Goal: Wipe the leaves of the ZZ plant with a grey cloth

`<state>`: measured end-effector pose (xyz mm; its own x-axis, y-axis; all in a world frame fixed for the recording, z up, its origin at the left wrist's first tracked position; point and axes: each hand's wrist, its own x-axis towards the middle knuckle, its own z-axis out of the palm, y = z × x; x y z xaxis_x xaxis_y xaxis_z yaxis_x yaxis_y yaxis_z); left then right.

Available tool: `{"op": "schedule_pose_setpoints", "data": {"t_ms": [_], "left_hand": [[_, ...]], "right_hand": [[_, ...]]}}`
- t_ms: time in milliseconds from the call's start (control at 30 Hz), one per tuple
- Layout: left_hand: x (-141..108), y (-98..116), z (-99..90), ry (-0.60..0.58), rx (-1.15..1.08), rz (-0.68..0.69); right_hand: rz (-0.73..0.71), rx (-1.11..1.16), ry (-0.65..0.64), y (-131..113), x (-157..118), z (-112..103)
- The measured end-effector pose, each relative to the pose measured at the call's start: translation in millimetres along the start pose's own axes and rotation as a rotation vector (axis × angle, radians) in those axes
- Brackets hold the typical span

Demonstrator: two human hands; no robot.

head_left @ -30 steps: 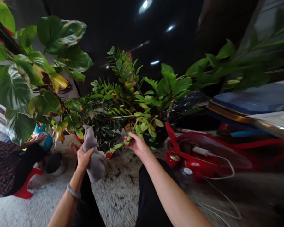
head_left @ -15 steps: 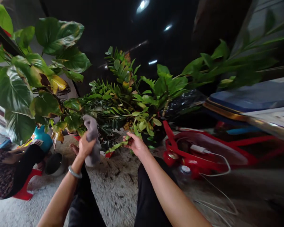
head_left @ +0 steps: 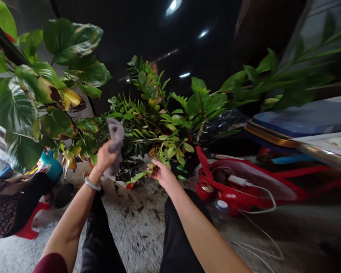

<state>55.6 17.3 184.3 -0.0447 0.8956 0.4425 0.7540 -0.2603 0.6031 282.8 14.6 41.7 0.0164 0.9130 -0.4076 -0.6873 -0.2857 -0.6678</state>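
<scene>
My left hand (head_left: 105, 156), with a bangle on its wrist, is closed round a grey cloth (head_left: 116, 138) that stands up above the fist and hangs down beside it. Low in front of me, my right hand (head_left: 160, 171) pinches a green leafy stem (head_left: 142, 176) that points to the left. Behind both hands spreads a dense potted plant (head_left: 159, 129) with small leaves, some of them yellow or brown. Its pot is mostly hidden. A few inches of space separate the cloth from the stem.
A large-leaved plant (head_left: 19, 110) rises at the left, above a seated person (head_left: 5, 208) on a red stool (head_left: 32, 223) and a dark bucket (head_left: 64, 195). On the right stand a red plastic chair (head_left: 213, 170) with a white cable (head_left: 274, 197) and a stack of flat blue items (head_left: 295, 117).
My left hand has moved up and slightly right with the cloth, away from my knee. My right hand keeps its pinch on the stem in nearly the same place.
</scene>
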Motion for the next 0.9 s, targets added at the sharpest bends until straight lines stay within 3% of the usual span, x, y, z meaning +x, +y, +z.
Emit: {"op": "schedule_pose_setpoints", "data": {"t_ms": [100,167,233,367,433,467,533,600,667,733,800,900], "left_hand": [[-44,-11,14.7,-0.456,0.052,0.035],[-62,-9,7.7,-0.512,0.009,0.022],[-56,3,-8.4,-0.34,-0.052,0.006],[2,38,-29.9,0.137,-0.138,0.115],[24,44,-22.0,0.228,-0.129,0.149],[27,43,-13.4,0.207,-0.103,0.135],[16,33,7.8,0.036,-0.02,0.082],[-12,19,24.9,-0.242,0.045,0.065],[-41,8,29.6,-0.476,0.021,0.092],[-54,7,20.4,-0.542,-0.064,0.08],[-44,18,3.2,-0.391,-0.158,0.045],[3,43,-17.6,0.007,-0.224,0.07]], "right_hand": [[0.013,-0.021,0.016,-1,1,-5],[0.025,-0.028,0.004,-2,2,-11],[0.023,-0.023,-0.014,-3,4,-16],[0.005,-0.013,-0.03,-3,6,-16],[0.0,-0.014,-0.028,-2,6,-11],[-0.006,-0.015,-0.02,-1,6,-9],[-0.018,-0.022,0.004,1,6,-6],[-0.023,-0.042,0.036,1,5,-6],[-0.012,-0.062,0.066,1,5,-9],[0.006,-0.07,0.062,-1,4,-14],[0.008,-0.067,0.028,-3,3,-18],[0.001,-0.064,0.011,-5,1,-19]]}}
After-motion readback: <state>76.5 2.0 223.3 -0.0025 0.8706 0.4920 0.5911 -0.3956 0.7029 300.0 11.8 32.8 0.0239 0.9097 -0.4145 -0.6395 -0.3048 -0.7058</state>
